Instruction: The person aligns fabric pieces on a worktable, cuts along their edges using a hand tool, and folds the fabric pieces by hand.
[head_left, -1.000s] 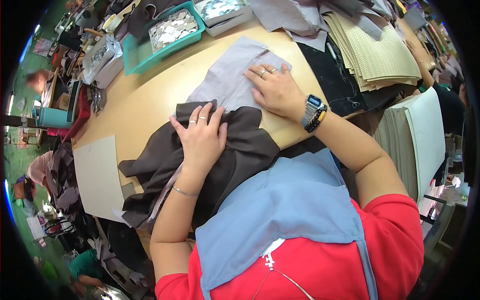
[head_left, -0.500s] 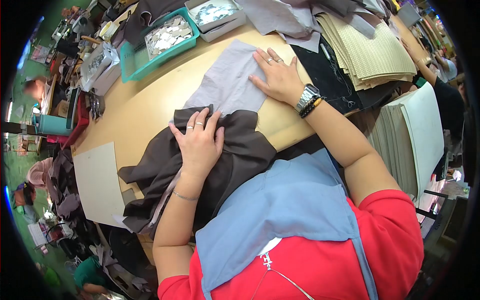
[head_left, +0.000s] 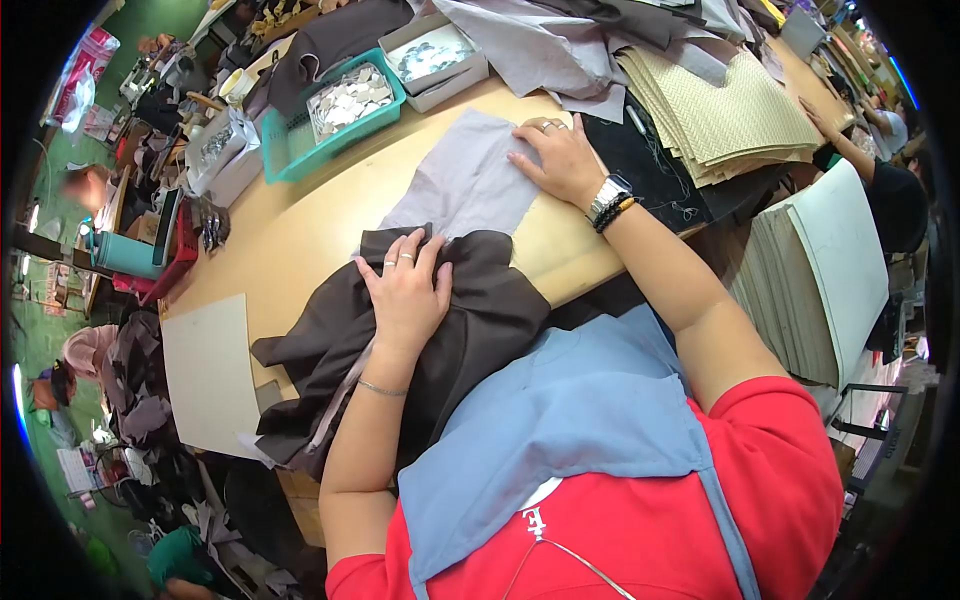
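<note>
In the head view, a piece of lilac cloth (head_left: 465,170) is laid on the wooden table (head_left: 300,235), and its lower end is overlapped by a bunched dark brown cloth (head_left: 480,290), which is draped over the near edge toward the blue apron (head_left: 560,400). The left hand (head_left: 408,295) is placed on the brown cloth near its upper edge, palm down, with the fingers spread and the thumb held apart. The right hand (head_left: 565,160) is rested at the upper right edge of the lilac cloth, its thumb and fingers apart; a watch (head_left: 610,195) is worn on that wrist. Beyond the cloths, pale flat pieces (head_left: 350,100) are held in a teal basket (head_left: 285,155), beside which a grey box (head_left: 450,85) is set. A pale board (head_left: 212,375) is laid at the left, and gold textured sheets (head_left: 725,115) are stacked at the upper right, past a black cloth (head_left: 655,170)
</note>
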